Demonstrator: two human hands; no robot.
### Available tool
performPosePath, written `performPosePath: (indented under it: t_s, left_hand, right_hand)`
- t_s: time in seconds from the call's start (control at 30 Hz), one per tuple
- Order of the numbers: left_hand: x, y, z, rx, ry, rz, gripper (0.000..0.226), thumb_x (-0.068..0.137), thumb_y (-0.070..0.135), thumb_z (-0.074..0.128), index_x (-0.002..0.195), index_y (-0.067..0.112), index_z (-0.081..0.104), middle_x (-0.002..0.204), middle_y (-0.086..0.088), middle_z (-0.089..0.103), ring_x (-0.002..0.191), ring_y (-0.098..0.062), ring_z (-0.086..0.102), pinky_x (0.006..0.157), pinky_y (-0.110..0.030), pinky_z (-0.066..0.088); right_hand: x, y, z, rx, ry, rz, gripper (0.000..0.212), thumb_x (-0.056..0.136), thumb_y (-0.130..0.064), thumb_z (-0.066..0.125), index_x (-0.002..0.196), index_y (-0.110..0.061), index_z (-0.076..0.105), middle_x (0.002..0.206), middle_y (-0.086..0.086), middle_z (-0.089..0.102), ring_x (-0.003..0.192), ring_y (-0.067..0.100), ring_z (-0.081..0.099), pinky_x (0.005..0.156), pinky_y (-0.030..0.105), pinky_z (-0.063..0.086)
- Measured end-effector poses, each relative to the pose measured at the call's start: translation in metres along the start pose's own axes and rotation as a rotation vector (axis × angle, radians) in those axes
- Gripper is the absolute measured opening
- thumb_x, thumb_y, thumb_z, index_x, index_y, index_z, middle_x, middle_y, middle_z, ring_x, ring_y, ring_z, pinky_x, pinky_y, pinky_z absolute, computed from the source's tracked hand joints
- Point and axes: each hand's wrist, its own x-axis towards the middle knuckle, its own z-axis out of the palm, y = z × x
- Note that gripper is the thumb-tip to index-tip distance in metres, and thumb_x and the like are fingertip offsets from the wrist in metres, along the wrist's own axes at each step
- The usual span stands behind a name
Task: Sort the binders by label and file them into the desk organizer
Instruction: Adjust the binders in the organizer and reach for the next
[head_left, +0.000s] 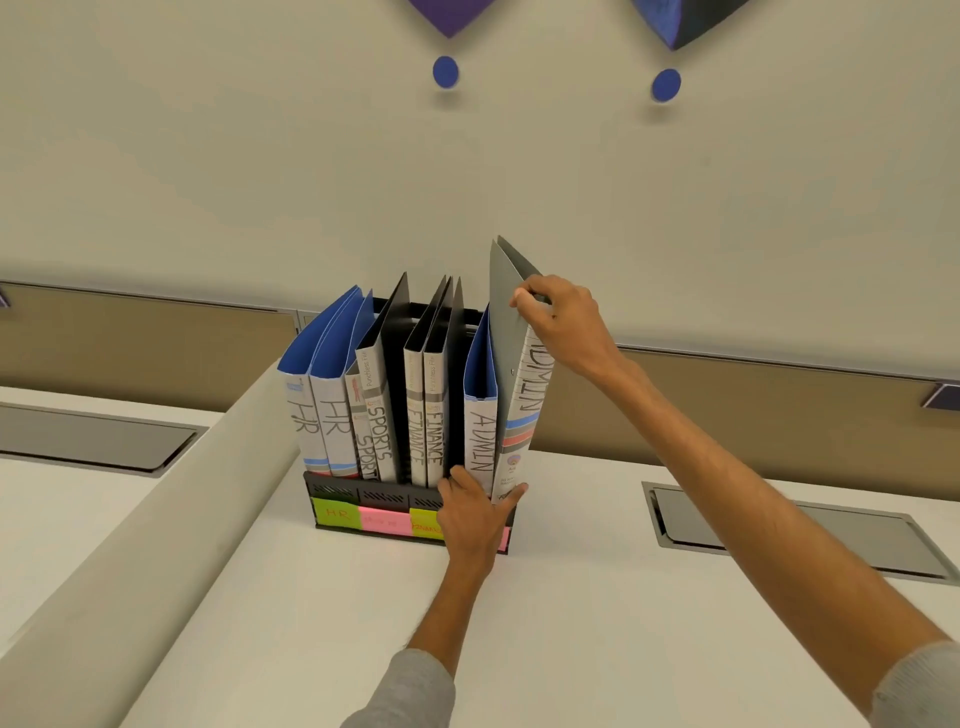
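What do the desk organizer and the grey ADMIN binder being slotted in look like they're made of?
Desk organizer: looks like matte black perforated metal or hard plastic; slotted vents show along its front rail, so I can't tell which. Grey ADMIN binder: apparently thin, semi-matte plastic or coated board covers with a printed paper spine label.

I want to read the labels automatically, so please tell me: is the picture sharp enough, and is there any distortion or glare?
Head view: the spine words on the binders, such as the blue ADMIN binder, read clearly; the sticky labels on the desk organizer are soft and partly hidden by the left hand; wide-angle bending curves the desk edges; lighting is even, no strong glare.
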Motion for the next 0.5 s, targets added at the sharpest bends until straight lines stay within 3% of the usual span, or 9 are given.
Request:
performPosePath:
  t_s: [0.1, 0.2, 0.33, 0.5]
  left_hand:
    - [-0.001, -0.006, 0.002, 0.001, -0.001, 0.021, 0.093, 0.068, 0.084, 0.048, 0.115, 0.005, 0.041, 0.103, -0.013, 0.054, 0.090, -0.026, 0.060, 0.063, -0.036, 0.057]
    - [0.000, -0.008, 0.003, -0.007, 0.011, 0.017, 0.096, 0.068, 0.084, 0.049, 0.121, 0.004, 0.040, 0.105, -0.014, 0.055, 0.094, -0.027, 0.060, 0.064, -0.039, 0.057]
    - [0.002, -0.010, 0.003, -0.026, -0.037, 0.032, 0.104, 0.066, 0.084, 0.053, 0.131, 0.005, 0.036, 0.113, -0.013, 0.054, 0.101, -0.027, 0.057, 0.070, -0.039, 0.058]
    - [0.003, -0.030, -0.001, -0.050, -0.099, 0.153, 0.085, 0.075, 0.079, 0.045, 0.128, 0.014, 0.035, 0.120, -0.010, 0.054, 0.103, -0.025, 0.059, 0.072, -0.037, 0.055]
  right_hand:
    - [-0.003, 0.007, 0.000, 0.037, 0.049, 0.035, 0.025, 0.095, -0.030, 0.047, 0.092, -0.019, 0.070, 0.098, -0.004, 0.064, 0.092, 0.009, 0.054, 0.077, 0.025, 0.042]
    - [-0.005, 0.013, -0.001, 0.058, 0.080, 0.040, 0.024, 0.096, -0.029, 0.050, 0.094, -0.018, 0.071, 0.101, -0.008, 0.062, 0.097, 0.007, 0.054, 0.085, 0.029, 0.043]
    - [-0.005, 0.016, -0.003, 0.086, 0.078, 0.045, 0.024, 0.096, -0.032, 0.049, 0.093, -0.020, 0.070, 0.100, -0.008, 0.061, 0.095, 0.008, 0.054, 0.081, 0.026, 0.041]
    - [-0.004, 0.014, 0.000, 0.077, 0.058, 0.024, 0.024, 0.096, -0.032, 0.048, 0.092, -0.020, 0.069, 0.098, -0.006, 0.061, 0.091, 0.008, 0.054, 0.079, 0.026, 0.041]
